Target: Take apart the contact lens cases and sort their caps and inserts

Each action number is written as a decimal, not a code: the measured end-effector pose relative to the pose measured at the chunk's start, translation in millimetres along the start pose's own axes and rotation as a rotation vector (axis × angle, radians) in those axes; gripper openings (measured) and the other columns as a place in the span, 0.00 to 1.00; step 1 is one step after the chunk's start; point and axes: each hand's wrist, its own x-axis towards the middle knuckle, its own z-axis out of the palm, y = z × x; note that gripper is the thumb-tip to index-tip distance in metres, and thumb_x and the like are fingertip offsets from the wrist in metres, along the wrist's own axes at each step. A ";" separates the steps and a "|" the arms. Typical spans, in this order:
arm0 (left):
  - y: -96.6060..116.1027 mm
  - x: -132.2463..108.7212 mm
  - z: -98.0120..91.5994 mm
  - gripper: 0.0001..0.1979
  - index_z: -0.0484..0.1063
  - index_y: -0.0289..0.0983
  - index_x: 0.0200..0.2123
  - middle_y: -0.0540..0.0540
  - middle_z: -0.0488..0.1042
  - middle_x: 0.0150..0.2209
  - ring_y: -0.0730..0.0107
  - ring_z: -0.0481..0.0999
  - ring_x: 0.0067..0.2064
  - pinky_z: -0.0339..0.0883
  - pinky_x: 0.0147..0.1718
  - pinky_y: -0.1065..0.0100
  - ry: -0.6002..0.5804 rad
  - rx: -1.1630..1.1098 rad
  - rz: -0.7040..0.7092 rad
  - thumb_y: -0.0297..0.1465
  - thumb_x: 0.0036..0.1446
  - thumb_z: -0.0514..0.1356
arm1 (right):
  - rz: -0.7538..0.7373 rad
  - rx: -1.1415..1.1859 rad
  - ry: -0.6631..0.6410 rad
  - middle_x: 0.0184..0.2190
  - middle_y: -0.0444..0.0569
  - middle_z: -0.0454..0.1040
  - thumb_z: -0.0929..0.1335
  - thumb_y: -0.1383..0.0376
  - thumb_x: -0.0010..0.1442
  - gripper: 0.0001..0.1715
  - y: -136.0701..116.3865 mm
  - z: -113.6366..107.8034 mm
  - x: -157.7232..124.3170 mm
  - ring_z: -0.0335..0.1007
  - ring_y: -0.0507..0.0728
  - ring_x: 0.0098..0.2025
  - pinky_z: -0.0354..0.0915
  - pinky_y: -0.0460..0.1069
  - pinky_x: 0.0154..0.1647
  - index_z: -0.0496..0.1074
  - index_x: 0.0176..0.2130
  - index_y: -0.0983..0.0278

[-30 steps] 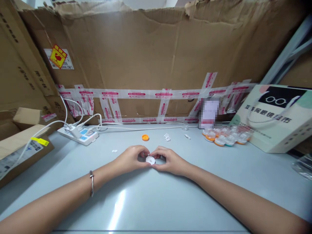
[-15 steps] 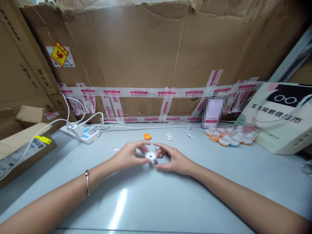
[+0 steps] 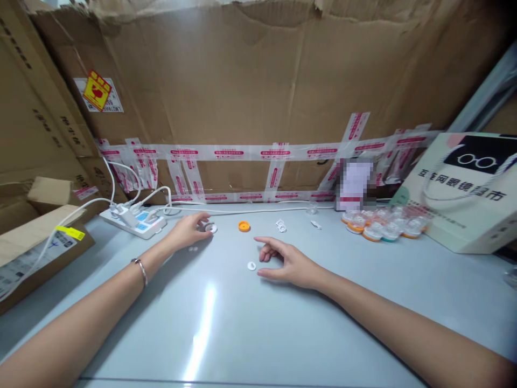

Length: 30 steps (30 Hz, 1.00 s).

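Observation:
My left hand (image 3: 189, 230) is at the far left of the work area, its thumb and fingers closed round the edge of a white round plastic part (image 3: 211, 229), close to the table. My right hand (image 3: 285, 262) hovers over the middle with thumb and forefinger spread, holding nothing. Just left of its thumb lies a small white disc (image 3: 251, 266) with a short peg on top. Two tiny white pieces (image 3: 193, 249) lie below my left hand. An orange ring-shaped part (image 3: 244, 226) sits between and beyond the hands.
White flat cut-out parts (image 3: 281, 226), a small white piece (image 3: 315, 226) and a clear cup (image 3: 311, 207) lie farther back. Several clear-topped round cases (image 3: 379, 229) stand right, beside a paper bag (image 3: 464, 194). A power strip (image 3: 141, 222) is at left; cardboard (image 3: 242, 97) walls the back.
My left hand has carried the white round part from the middle to the back left. The small white disc now shows on the table by my right hand, which has hardly moved.

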 end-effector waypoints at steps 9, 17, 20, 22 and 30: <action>84.2 -52.3 30.0 0.17 0.61 0.38 0.52 0.41 0.67 0.50 0.63 0.68 0.48 0.64 0.46 0.62 -0.111 0.120 0.664 0.32 0.60 0.49 | 0.035 0.231 0.229 0.29 0.45 0.67 0.66 0.55 0.51 0.27 -2.8 -4.9 6.1 0.64 0.51 0.31 0.61 0.50 0.38 0.62 0.48 0.65; 86.5 -61.6 47.9 0.12 0.69 0.34 0.40 0.42 0.73 0.38 0.67 0.71 0.39 0.67 0.37 0.68 -0.089 0.181 0.698 0.21 0.58 0.47 | 0.041 0.207 0.227 0.29 0.45 0.67 0.65 0.55 0.52 0.27 -1.4 -5.3 5.4 0.64 0.52 0.32 0.61 0.51 0.39 0.62 0.48 0.65; 83.6 -56.0 44.7 0.11 0.70 0.35 0.37 0.44 0.74 0.36 0.69 0.72 0.39 0.66 0.39 0.69 -0.092 0.027 0.608 0.23 0.58 0.49 | 0.044 0.204 0.222 0.29 0.45 0.67 0.65 0.55 0.53 0.26 -0.1 -5.8 4.9 0.64 0.52 0.32 0.61 0.51 0.39 0.62 0.49 0.65; 78.2 -48.7 35.3 0.09 0.71 0.36 0.35 0.47 0.75 0.35 0.71 0.73 0.37 0.66 0.39 0.71 -0.064 -0.091 0.488 0.25 0.57 0.51 | 0.048 0.206 0.220 0.29 0.45 0.67 0.65 0.55 0.53 0.26 0.4 -6.5 4.5 0.64 0.52 0.32 0.61 0.51 0.38 0.62 0.49 0.65; -11.5 -3.2 -35.4 0.06 0.70 0.36 0.26 0.48 0.75 0.27 0.68 0.73 0.31 0.64 0.31 0.71 0.058 0.012 -0.012 0.33 0.47 0.57 | 0.071 0.154 0.235 0.30 0.45 0.67 0.65 0.55 0.53 0.25 1.3 -9.4 3.9 0.65 0.52 0.32 0.62 0.52 0.40 0.64 0.48 0.64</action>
